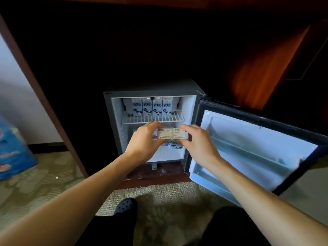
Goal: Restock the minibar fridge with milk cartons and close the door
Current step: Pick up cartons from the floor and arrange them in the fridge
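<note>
here, at the far left a blue pack (12, 148) sits on the carpet. inside the minibar fridge (113, 121), a row of milk cartons (152, 108) fills the wire shelf (152, 118), so the lower compartment seems next. the left hand (143, 139) and right hand (197, 141) each grip one of the paired cartons (166, 134), pressed side by side at the lower opening, likely to go in together. the door (248, 148) stands wide open at the right.
</note>
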`<state>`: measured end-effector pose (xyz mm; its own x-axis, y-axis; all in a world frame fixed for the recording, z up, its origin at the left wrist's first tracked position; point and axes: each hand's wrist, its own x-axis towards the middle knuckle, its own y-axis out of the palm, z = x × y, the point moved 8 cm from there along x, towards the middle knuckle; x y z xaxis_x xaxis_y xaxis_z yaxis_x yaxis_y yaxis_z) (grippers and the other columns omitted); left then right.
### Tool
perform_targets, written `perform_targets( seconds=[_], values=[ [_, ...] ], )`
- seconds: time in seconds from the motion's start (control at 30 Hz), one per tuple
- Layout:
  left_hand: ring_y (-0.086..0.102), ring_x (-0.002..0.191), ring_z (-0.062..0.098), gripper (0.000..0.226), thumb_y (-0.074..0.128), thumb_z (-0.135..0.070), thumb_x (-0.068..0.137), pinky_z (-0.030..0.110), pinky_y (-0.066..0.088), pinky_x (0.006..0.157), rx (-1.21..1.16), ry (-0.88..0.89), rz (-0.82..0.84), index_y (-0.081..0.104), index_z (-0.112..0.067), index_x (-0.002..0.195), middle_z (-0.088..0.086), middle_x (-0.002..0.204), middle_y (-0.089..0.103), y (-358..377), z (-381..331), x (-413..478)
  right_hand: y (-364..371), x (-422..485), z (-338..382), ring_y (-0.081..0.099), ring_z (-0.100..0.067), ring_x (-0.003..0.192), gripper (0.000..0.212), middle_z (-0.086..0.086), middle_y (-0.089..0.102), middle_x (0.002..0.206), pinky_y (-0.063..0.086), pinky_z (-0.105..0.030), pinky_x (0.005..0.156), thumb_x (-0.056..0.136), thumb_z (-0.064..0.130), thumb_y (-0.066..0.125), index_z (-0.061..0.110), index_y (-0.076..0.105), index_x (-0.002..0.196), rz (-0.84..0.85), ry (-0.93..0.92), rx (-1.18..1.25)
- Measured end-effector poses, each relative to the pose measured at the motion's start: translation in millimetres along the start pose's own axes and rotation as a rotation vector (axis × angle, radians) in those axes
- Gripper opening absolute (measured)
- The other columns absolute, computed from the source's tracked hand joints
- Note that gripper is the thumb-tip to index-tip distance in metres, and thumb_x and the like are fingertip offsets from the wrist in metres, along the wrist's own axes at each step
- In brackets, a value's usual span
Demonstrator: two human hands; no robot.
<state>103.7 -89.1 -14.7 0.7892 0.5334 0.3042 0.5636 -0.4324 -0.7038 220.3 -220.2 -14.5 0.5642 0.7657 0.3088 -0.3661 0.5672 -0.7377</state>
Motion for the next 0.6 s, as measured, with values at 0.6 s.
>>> perform_targets(
  seconds=[0.6],
  values=[
    [0.068,0.093,0.010,0.037,0.074,-0.020,0.088,0.033,0.060,0.079,0.042,-0.132,-0.307,0.062,-0.023,0.123,-0.011,0.115,0.063,-23.1,133.5,84.7,110.4,138.1,7.7,0.061,-0.013,0.082,0.041,0.009,0.062,0.106,0.057,-0.042,0.075,0.089,0.010,0.071,0.026,0.065,0.126,-0.063,-0.072,0.071]
  ],
)
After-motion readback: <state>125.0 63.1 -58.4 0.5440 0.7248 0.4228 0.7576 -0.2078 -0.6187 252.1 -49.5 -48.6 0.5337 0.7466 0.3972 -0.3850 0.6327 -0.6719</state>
